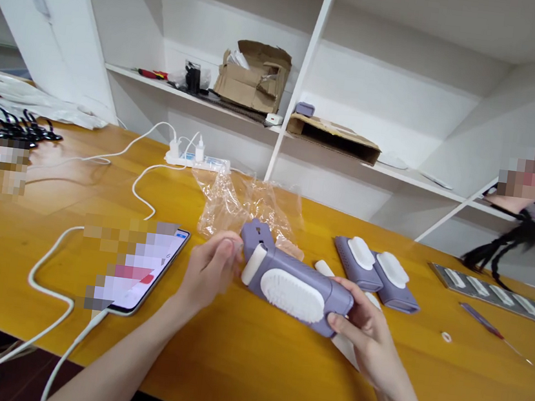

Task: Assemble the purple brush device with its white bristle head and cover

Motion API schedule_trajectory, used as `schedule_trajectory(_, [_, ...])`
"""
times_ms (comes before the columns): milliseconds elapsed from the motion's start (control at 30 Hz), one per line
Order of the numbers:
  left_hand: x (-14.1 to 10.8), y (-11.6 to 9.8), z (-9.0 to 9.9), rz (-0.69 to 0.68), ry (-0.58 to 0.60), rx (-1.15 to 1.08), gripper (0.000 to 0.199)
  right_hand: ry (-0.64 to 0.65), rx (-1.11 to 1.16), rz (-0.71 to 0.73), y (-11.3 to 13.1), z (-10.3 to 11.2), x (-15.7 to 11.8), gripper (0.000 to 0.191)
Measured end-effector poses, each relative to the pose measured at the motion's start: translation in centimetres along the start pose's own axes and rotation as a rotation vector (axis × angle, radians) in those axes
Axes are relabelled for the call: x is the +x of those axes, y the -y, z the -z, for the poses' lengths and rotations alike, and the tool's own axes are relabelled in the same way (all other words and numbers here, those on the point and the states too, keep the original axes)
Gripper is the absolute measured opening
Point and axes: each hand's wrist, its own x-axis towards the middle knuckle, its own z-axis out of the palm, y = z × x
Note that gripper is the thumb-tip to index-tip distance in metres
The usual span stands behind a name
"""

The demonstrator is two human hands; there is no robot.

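Observation:
My right hand grips the right end of a long purple device, thumb in front and fingers behind. The device is held tilted above the table, with a white oval bristled pad facing me and a white bar near its left end. A purple end piece with small slots sticks up there. Beside that end piece, my left hand is closed in a pinch, slightly blurred. Whatever its fingertips hold is hidden. White pieces lie partly hidden behind the device.
Two similar purple devices lie behind my right hand. A screwdriver, a small ring and a metal strip tray are at right. A cabled phone, clear plastic bag and power strip are leftward. Another person is at far right.

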Motion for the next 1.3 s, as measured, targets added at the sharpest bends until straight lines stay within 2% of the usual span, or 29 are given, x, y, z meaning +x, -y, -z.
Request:
schedule_trajectory(133, [0.0, 0.1, -0.5, 0.072, 0.005, 0.0, 0.034, 0.028, 0.022, -0.008, -0.2, 0.0, 0.0, 0.045])
schedule_trajectory(533, [-0.6, 0.7, -0.7, -0.044, 0.059, 0.167, 0.033, 0.104, -0.059, 0.002, 0.3, -1.2, -0.1, 0.045])
schedule_trajectory(800, [-1.0, 1.2, -0.9, -0.079, 0.079, 0.246, 0.033, 0.066, -0.138, -0.008, 1.0, -2.0, -0.2, 0.046])
schedule_trajectory(1000, [-1.5, 1.4, -1.1, -0.048, 0.078, 0.303, 0.032, 0.086, -0.064, -0.032, -0.3, -2.5, -0.3, 0.049])
schedule_trajectory(1300, [-1.1, 1.4, -0.8, -0.009, 0.108, 0.253, 0.032, 0.071, -0.027, -0.083, -0.2, -3.2, -1.8, 0.047])
